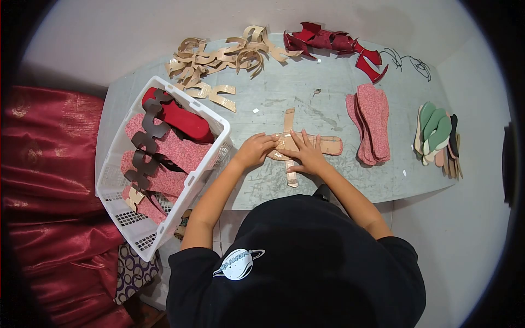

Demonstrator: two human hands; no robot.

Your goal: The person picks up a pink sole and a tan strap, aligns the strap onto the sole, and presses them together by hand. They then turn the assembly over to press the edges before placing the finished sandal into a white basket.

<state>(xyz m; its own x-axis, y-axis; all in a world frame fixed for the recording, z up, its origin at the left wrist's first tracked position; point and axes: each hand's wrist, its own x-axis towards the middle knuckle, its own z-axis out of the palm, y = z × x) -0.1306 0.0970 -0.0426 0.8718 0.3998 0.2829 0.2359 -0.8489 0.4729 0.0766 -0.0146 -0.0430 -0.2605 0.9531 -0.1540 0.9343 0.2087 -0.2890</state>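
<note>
A tan shoe sole (331,145) with a pinkish edge at its heel lies flat on the table in front of me. Across it runs a tan strap (289,117), one end sticking out beyond each side of the sole. My left hand (256,150) is at the sole's toe end, fingers drawn together on its edge; the fingertips are partly hidden. Over the middle of the sole and strap, my right hand (307,154) lies with its fingers spread, pressing down.
At left stands a white plastic basket (188,188) holding pink patterned soles, a red shoe and brown cut strips. Tan strap pieces (219,60) and red pieces (333,41) lie along the back. Pink insoles (373,126) and green sole pieces (435,128) are at right, below black cord (418,65).
</note>
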